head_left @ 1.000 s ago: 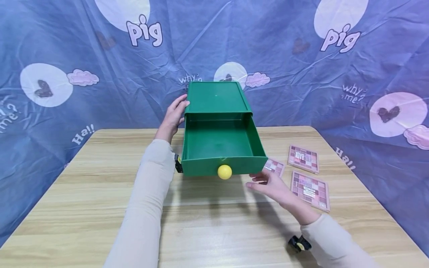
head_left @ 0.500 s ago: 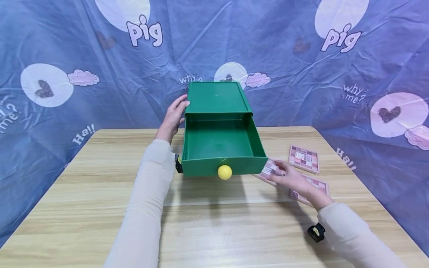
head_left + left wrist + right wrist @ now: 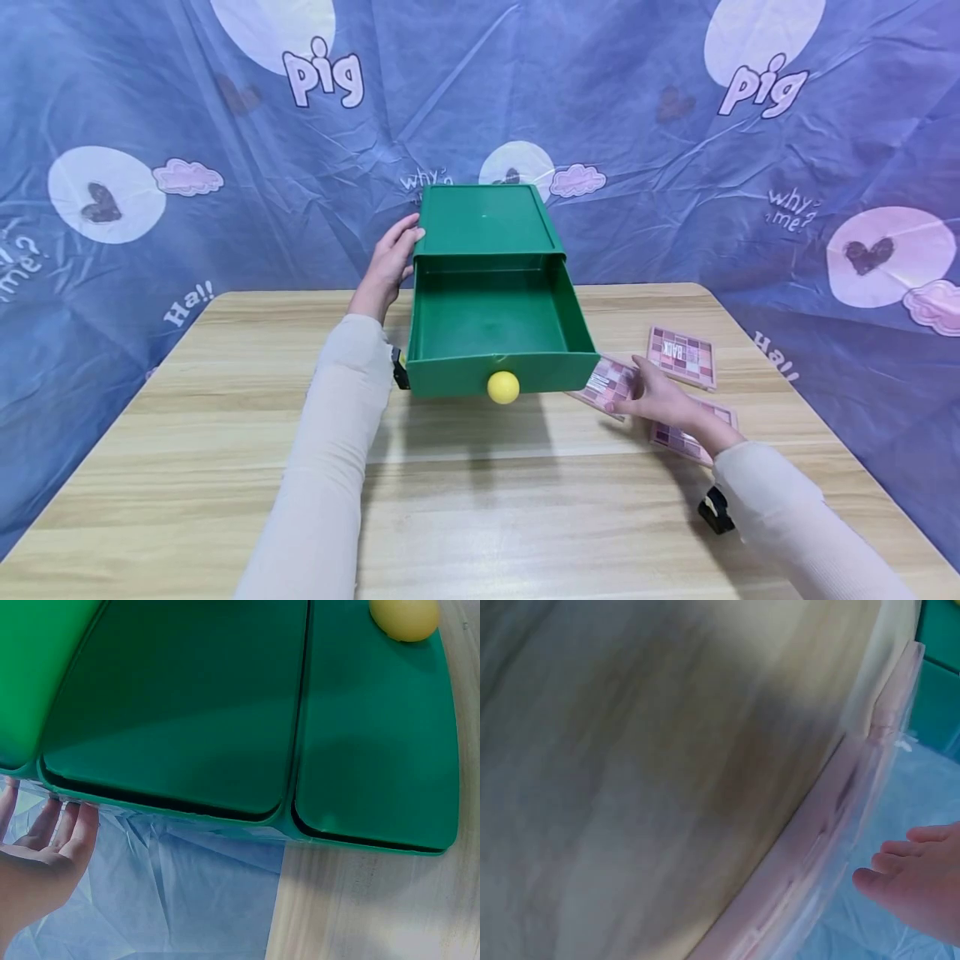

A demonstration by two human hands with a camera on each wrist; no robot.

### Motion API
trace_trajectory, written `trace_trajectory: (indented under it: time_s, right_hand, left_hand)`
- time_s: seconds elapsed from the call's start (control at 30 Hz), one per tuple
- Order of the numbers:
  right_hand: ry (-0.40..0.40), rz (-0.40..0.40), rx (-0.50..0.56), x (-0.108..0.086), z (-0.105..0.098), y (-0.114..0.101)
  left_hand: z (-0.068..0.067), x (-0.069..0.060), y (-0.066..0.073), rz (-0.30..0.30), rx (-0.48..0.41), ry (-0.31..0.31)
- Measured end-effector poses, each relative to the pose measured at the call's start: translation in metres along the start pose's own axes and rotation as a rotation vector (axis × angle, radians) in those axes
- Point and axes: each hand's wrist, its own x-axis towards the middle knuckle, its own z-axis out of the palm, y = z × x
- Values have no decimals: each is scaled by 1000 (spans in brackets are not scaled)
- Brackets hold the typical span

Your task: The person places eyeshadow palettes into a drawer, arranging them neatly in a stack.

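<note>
A green cabinet stands on the table with its drawer pulled out; the drawer is empty and has a yellow ball knob. My left hand rests on the cabinet's left side, and the left wrist view shows the same hand with extended fingers at its edge. At the right edge of a pink palette beside the drawer front is my right hand, thumb and fingers spread apart. In the right wrist view that hand is beside a pink palette edge; contact is unclear.
Two more pink palettes lie on the right of the wooden table: one further back, the other partly under my right forearm and hand. A blue printed cloth hangs behind the table.
My right hand has moved right, from near the drawer's front corner to the nearest palette's right edge, uncovering more of that palette. The left hand and cabinet have stayed put.
</note>
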Motion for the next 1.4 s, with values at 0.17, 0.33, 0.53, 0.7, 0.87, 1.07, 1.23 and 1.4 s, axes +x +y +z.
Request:
trace_trajectory:
  time_s: [0.17,0.33,0.53,0.7,0.87,1.07,1.23,1.4]
  right_hand:
    - [2,-42,-49,1,3,6]
    - [13,-65,-88,4,6,12]
    - [25,-91,-134,8,9,15]
    - [31,-100,-182,10,9,15]
    - [21,-72,-221,12,9,15]
    - [8,-21,-243,11,8,11]
    - [26,0,-272,8,8,9]
    - [58,-20,-269,3,5,9]
  left_hand:
    - [0,0,0,-3,1,0]
    - [0,0,0,-2,1,1]
    - [-1,-1,0,1,3,0]
    - [-1,-2,1,0,-5,1]
    - [0,-2,1,-9,-1,8]
    - [0,-1,1,-16,-6,11]
    - [-1,-2,1,-23,-12,12]
    - [1,-2,1,-18,-17,12]
